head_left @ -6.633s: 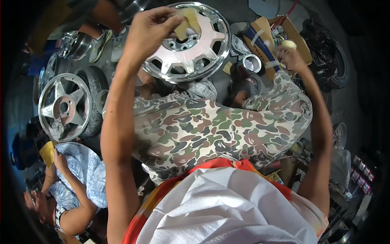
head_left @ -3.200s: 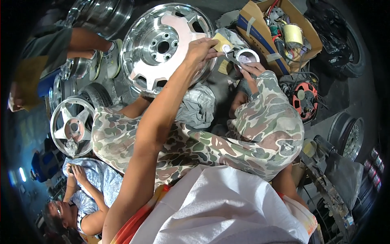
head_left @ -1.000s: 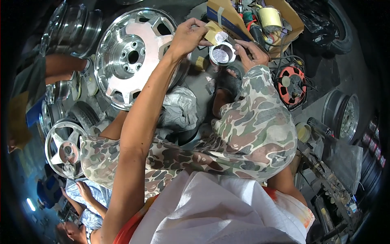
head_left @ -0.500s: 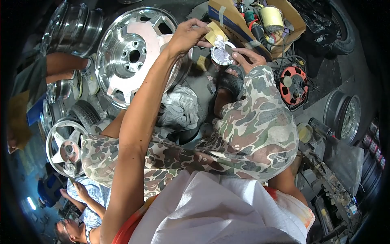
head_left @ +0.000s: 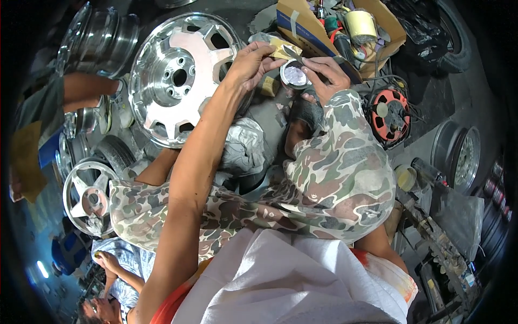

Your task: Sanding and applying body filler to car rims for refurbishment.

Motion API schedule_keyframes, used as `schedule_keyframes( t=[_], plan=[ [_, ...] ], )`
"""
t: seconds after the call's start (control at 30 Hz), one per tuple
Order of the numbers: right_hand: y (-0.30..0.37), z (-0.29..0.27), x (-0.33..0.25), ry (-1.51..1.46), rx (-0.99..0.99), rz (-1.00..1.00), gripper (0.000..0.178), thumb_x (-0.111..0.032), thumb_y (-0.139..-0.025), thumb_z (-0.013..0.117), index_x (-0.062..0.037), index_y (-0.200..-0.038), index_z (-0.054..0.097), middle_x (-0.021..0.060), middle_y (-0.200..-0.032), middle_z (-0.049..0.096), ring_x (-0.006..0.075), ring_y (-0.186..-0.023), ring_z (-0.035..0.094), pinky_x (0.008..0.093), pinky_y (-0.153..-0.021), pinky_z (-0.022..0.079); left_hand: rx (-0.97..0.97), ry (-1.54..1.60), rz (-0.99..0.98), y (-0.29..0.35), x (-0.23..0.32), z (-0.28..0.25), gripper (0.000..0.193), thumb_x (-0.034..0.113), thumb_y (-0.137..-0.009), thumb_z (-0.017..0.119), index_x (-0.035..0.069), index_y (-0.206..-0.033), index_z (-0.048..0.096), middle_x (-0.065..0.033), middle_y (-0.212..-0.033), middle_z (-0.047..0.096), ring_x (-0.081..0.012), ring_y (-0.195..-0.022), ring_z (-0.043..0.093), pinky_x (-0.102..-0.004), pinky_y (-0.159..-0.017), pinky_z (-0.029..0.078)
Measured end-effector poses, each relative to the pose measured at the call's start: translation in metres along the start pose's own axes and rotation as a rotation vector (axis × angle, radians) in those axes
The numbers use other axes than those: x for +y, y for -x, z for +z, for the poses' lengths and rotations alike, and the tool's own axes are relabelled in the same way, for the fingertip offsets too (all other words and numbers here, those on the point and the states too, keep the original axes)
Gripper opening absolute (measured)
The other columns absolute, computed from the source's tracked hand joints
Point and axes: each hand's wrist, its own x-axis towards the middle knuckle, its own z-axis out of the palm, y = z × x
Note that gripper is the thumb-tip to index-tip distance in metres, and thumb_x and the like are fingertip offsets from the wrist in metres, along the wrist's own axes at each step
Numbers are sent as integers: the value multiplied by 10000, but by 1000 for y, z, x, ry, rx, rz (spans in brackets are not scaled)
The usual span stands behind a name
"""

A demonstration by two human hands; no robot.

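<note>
My left hand [head_left: 253, 65] pinches a small yellow card-like piece [head_left: 279, 48], perhaps folded sandpaper, above an opened round can of pale lilac-grey paste [head_left: 294, 75]. From the other side, my right hand [head_left: 329, 76] grips a thin dark flat spatula [head_left: 293, 54]. The spatula's tip lies against the yellow piece, over the can's far rim. Left of my hands, a large alloy wheel rim [head_left: 179, 78] lies face up, its spokes partly coated with a pale pinkish layer. Another yellow piece [head_left: 270, 86] rests on the floor beside the can.
At the back right stands a cardboard box [head_left: 391, 46] of tools and a yellow roll. A red cable reel [head_left: 389, 116] sits right of my leg. A crumpled grey cloth [head_left: 244, 147] lies between my legs. More wheel rims [head_left: 93, 197] and another person [head_left: 121, 270] are at left.
The spatula has moved up from the can's paste onto the yellow piece. My left hand has tilted that piece flatter. The person at lower left has brought their hands together.
</note>
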Motion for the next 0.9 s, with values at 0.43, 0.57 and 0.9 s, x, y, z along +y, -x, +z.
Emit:
schedule_keyframes(
  t=[0.43,0.57,0.9],
  plan=[
    [26,-6,7,40,-121,2,176,-144,-932,730,-90,-1099,751,28,-1002,686,118,-876,687,263,-660,591,91,-27,21,14,8,-15,89,2,-971,607,-67,-1013,568,-192,-1059,659,-251,-933,729,-358,-851,662],
    [4,2,-30,-581,7,733,276,-210,-984,688,-18,-1183,686,82,-983,723,106,-819,662,258,-583,571,-22,67,39,14,-5,-6,108,27,-979,604,-57,-1042,580,-182,-1102,665,-265,-1014,709,-342,-887,642],
    [22,24,-6,-607,-186,740,278,-174,-982,688,31,-1170,673,119,-994,736,154,-825,676,294,-777,548,164,48,150,51,40,-57,250,65,-958,648,-105,-1119,562,-202,-1116,659,-279,-1016,705,-350,-910,640]
  ],
)
